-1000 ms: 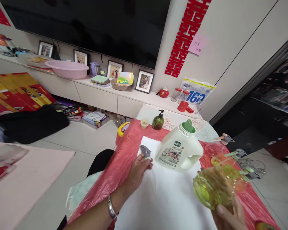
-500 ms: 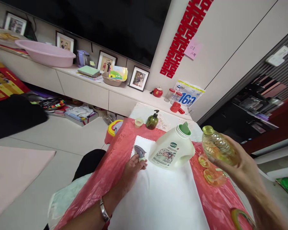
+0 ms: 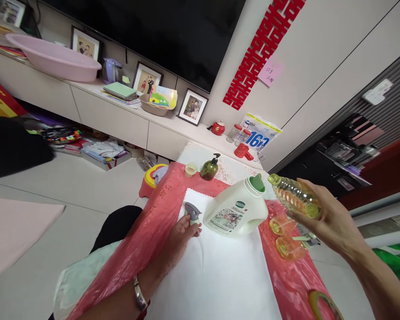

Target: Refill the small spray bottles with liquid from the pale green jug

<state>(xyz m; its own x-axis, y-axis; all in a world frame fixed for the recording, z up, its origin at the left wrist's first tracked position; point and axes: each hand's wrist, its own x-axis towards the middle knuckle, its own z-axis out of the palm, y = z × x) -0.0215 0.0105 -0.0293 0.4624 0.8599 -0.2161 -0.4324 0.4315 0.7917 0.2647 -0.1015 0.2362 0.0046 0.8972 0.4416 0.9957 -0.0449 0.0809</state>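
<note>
My left hand (image 3: 182, 238) is closed around a grey spray trigger head (image 3: 192, 210), low over the white cloth. In my right hand (image 3: 335, 220) is a clear yellow ribbed bottle (image 3: 291, 195), tilted far over with its uncapped mouth pointing left. That mouth is near the green pouring spout of a large white detergent jug (image 3: 236, 213); whether they touch I cannot tell. The jug stands upright between my hands. Below the bottle lie yellow transparent pieces (image 3: 290, 248), with another grey spray head (image 3: 313, 241) beside them.
A green pump bottle (image 3: 209, 170) and a small pale cup (image 3: 190, 170) stand at the table's far left. A roll of tape (image 3: 315, 295) lies near the right edge. Behind is a low cabinet (image 3: 113, 124) with picture frames and a pink basin (image 3: 56, 60). A yellow stool (image 3: 150, 178) is at left.
My right hand has tipped the yellow bottle further over and moved it left towards the jug's spout. My left hand keeps its grip on the spray head. The view has shifted slightly.
</note>
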